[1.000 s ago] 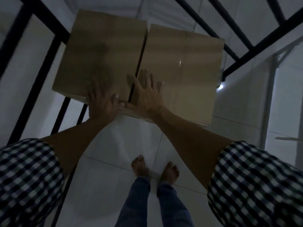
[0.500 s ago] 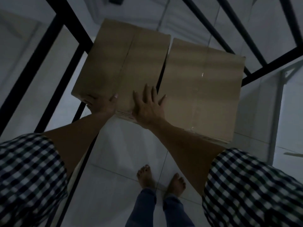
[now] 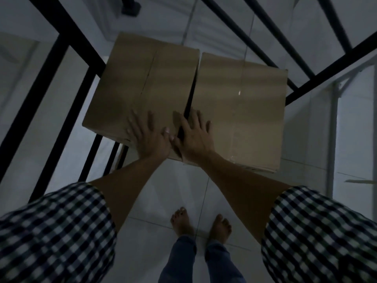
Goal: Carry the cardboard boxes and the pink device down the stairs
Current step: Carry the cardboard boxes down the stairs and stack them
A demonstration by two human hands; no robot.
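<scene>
Two brown cardboard boxes stand side by side in front of me, the left box (image 3: 132,82) and the right box (image 3: 244,111), with a narrow dark gap between them. My left hand (image 3: 149,137) lies flat, fingers spread, on the near part of the left box's top. My right hand (image 3: 195,135) lies flat on the near corner of the right box, its thumb side at the gap. No pink device is in view. The light is dim.
A black metal railing (image 3: 67,64) runs along the left and another black railing (image 3: 318,82) crosses behind the boxes on the right. White floor tiles (image 3: 167,193) lie under my bare feet (image 3: 202,223). A white frame (image 3: 334,139) stands at the right.
My left hand moved from the near edge of the left box up onto its top, flat beside my right hand. The boxes now appear lower and more central in view.
</scene>
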